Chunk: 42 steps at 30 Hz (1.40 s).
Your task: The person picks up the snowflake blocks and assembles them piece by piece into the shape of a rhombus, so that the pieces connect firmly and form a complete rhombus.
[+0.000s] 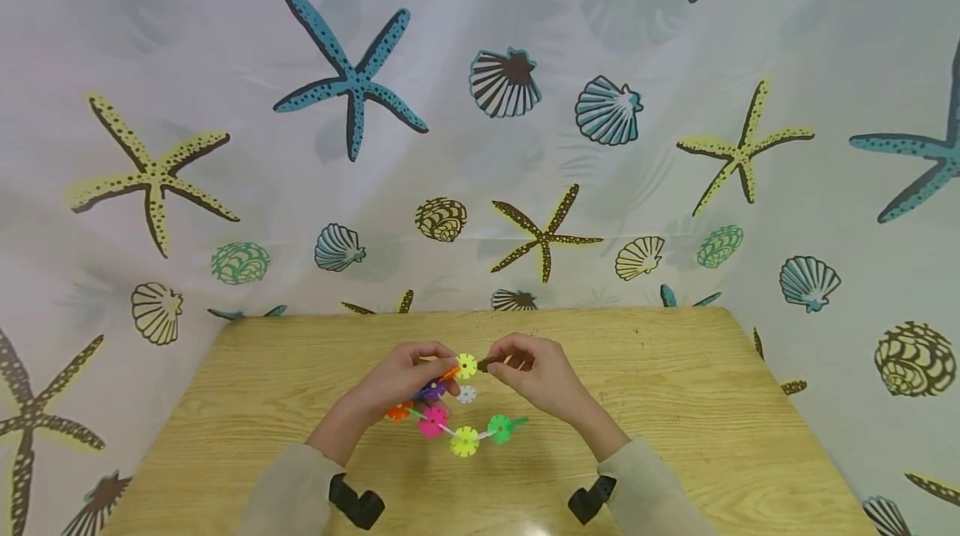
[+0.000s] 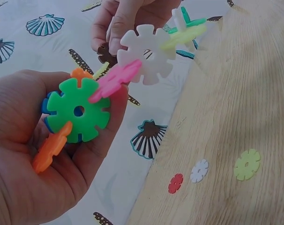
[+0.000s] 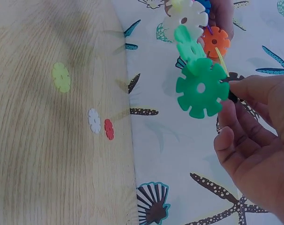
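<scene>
A chain of notched plastic discs [image 1: 432, 421] in several colours hangs from my left hand [image 1: 408, 373]. In the left wrist view, the curled fingers cradle the chain, with a green disc [image 2: 78, 110] over the palm and an orange disc [image 2: 52, 146] slotted to it. Pink, white and more green discs trail off toward the right. My right hand [image 1: 536, 369] pinches a dark brown disc [image 2: 106, 54] between thumb and forefinger. It meets the edge of the yellow disc [image 1: 466, 366] at the chain's upper end. From the right wrist, the green end disc [image 3: 202, 88] hides part of this.
Loose on the wooden table [image 1: 637, 403] lie a red disc [image 2: 175, 183], a white disc [image 2: 199, 171] and a yellow disc [image 2: 247, 164]. A cloth [image 1: 450, 144] printed with shells and starfish hangs behind the table and along its sides.
</scene>
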{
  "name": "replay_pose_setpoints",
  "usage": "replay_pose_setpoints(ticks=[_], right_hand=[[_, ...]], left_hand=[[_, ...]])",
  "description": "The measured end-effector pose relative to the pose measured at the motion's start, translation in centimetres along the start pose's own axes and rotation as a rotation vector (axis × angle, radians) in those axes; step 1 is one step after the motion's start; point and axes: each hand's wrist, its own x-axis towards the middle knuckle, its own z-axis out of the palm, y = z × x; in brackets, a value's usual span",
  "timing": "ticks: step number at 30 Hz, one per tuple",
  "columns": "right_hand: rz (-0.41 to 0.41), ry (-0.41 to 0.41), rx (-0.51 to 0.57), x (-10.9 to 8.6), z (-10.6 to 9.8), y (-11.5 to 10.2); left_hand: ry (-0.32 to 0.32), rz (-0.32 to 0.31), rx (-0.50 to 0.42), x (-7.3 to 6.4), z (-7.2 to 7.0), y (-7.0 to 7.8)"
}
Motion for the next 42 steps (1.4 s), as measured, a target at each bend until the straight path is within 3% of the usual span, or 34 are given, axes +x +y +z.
replay_pose_setpoints(ticks=[9, 23, 33, 42], right_hand=[[-0.006, -0.001, 0.077, 0.0, 0.7, -0.1], [-0.031, 0.021, 0.074, -0.1, 1.1, -0.3], [0.008, 0.036, 0.111, 0.0, 0.7, -0.4], [-0.011, 0.030, 0.105, -0.1, 0.7, -0.5]], left_hand=[[0.015, 0.009, -0.010, 0.0, 0.3, 0.2], [-0.008, 0.018, -0.043, -0.1, 0.5, 0.2], [0.001, 0.039, -0.036, -0.1, 0.9, 0.4], [-0.091, 0.054, -0.105, 0.0, 0.9, 0.1]])
